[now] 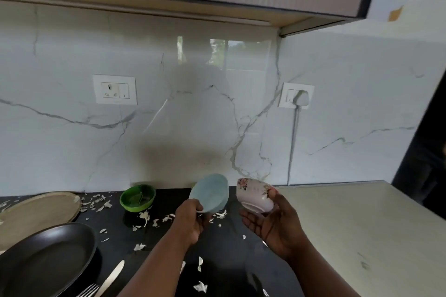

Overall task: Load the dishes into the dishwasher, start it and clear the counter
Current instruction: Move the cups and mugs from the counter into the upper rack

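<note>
Fingers of left hand (190,218) pinch the tilted pale blue ceramic bowl (210,193), right hand (272,222) grips the floral pink bowl (255,195); advise carrying both clear of desk (217,248) scraps.

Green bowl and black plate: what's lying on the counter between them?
In the head view, only dark counter strewn with pale peel scraps lies between the green bowl and the black plate; no dish sits there.
</note>
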Tool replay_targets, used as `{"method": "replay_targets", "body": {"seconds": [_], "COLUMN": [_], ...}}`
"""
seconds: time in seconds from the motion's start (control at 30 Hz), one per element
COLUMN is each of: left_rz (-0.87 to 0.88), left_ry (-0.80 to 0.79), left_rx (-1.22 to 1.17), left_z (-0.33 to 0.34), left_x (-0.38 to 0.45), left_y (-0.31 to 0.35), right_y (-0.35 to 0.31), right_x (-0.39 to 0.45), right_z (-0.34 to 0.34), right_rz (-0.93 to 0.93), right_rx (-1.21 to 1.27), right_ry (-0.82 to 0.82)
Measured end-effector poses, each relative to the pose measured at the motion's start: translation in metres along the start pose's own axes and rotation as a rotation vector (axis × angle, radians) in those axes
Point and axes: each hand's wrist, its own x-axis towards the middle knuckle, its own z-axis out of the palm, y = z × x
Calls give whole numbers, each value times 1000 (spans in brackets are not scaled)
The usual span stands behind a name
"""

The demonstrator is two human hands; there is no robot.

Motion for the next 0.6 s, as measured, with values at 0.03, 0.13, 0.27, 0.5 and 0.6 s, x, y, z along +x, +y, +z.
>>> {"method": "replay_targets", "body": {"seconds": [0.03,0.13,0.27,0.5,0.6], "left_rz": [-16,-60,-118,-421,-539], "left_ry": [-38,-161,-337,-649,-673], "left_rx": [20,46,-15,-257,-183], "left_z": [5,23,54,134,167], "left_x": [-9,-42,-92,-180,-217], "left_y": [-5,-27,-76,-233,-298], "right_y": [-3,-16,-40,-82,-93], "right_x": [-10,-45,-107,-258,-326], "right_z": [-4,-21,-63,-187,-241], "right_rz": [2,-19,-78,-104,-97], "right_rx": [46,182,312,304,303], "right_ry": [-4,-13,57,287,422]}}
